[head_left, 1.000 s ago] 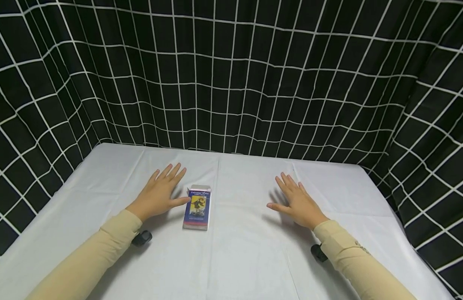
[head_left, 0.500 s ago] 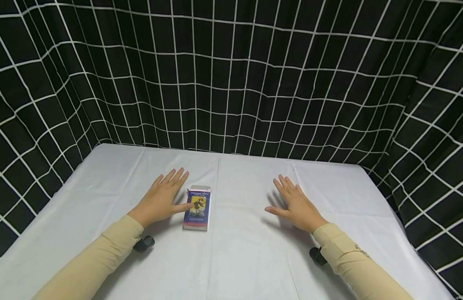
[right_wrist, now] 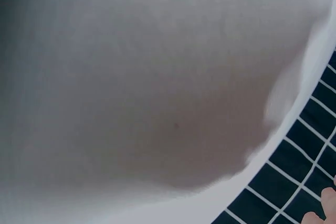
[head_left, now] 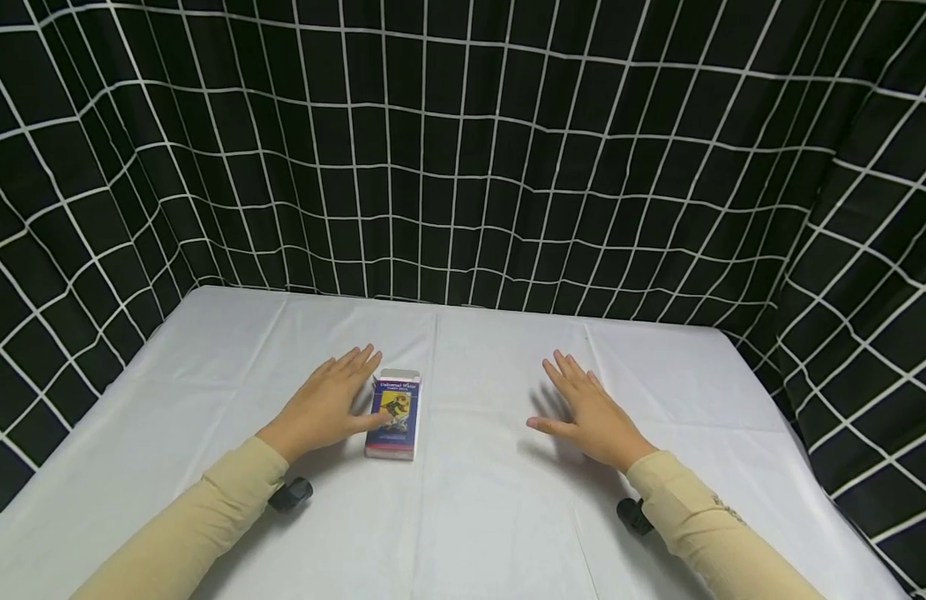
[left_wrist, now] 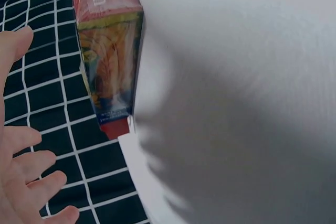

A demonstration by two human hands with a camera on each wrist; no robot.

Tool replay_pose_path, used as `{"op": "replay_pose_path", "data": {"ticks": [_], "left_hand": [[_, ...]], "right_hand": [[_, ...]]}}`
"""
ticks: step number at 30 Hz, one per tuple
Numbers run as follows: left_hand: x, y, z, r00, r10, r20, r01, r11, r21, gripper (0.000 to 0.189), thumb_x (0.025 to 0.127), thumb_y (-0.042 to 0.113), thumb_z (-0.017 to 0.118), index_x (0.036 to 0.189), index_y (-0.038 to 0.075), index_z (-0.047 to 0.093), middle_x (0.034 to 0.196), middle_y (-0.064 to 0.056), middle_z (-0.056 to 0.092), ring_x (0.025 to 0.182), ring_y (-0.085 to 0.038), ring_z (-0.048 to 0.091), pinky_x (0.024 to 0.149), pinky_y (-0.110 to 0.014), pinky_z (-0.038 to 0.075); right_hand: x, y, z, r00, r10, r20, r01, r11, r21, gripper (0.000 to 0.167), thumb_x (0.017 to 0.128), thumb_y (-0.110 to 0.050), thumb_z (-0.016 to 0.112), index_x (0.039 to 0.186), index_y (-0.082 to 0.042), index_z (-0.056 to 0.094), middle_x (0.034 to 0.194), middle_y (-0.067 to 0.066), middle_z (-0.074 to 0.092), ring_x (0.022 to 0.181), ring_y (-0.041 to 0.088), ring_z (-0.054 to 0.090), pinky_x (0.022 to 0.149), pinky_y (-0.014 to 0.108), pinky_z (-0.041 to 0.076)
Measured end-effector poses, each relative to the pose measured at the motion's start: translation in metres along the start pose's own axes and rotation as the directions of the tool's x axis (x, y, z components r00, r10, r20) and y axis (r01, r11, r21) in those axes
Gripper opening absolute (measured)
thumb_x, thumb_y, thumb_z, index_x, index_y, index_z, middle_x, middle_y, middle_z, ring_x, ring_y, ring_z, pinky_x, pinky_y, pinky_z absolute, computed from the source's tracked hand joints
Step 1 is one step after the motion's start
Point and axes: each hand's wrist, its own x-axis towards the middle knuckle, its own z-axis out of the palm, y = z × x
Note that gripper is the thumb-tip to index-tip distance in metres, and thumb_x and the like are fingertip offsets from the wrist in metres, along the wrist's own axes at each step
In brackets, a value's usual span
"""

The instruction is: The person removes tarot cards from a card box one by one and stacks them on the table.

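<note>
A blue tarot card box (head_left: 404,407) with a yellow picture on its front lies on the white table, its pale end flap standing out at the far end. My left hand (head_left: 322,410) hovers just left of it with straight fingers, and the thumb overlaps the box's picture in the head view. In the left wrist view the same box (left_wrist: 107,61) shows its pink and yellow sides, apart from the fingers of that hand (left_wrist: 26,177). Well to the right, my right hand (head_left: 593,421) is held over the cloth, fingers straight and holding nothing.
A white cloth (head_left: 478,500) with fold creases covers the table. Black curtains (head_left: 463,150) with a white grid stand behind the far edge and along both sides. Each wrist carries a small dark camera (head_left: 290,494) below the sleeve.
My left hand has come slightly nearer and to the right, its thumb sliding further across the view of the box. The right hand has drifted a little left. The box lies still.
</note>
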Motion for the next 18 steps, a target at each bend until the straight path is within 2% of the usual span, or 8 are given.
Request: {"op": "replay_pose_path", "data": {"ticks": [14, 18], "left_hand": [[-0.005, 0.009, 0.003, 1.0, -0.021, 0.014, 0.022, 0.999, -0.039, 0.095, 0.083, 0.056, 0.071, 0.149, -0.004, 0.039, 0.155, -0.021, 0.04, 0.143, -0.038, 0.04, 0.117, -0.052, 0.032], [-0.004, 0.011, 0.003, 0.999, -0.039, 0.03, 0.041, 0.997, -0.059, 0.093, 0.083, 0.056, 0.071, 0.148, -0.004, 0.041, 0.151, -0.022, 0.047, 0.139, -0.038, 0.047, 0.114, -0.05, 0.037]], "right_hand": [[-0.003, -0.007, 0.003, 1.0, -0.018, 0.004, 0.018, 1.0, 0.025, 0.097, 0.087, -0.057, 0.065, 0.158, -0.005, 0.023, 0.167, 0.017, 0.011, 0.154, 0.038, 0.01, 0.123, 0.055, 0.011], [-0.004, -0.009, 0.004, 1.0, -0.021, 0.003, 0.02, 0.999, 0.039, 0.097, 0.087, -0.057, 0.066, 0.158, -0.006, 0.023, 0.167, 0.016, 0.011, 0.154, 0.038, 0.011, 0.123, 0.055, 0.012]]}}
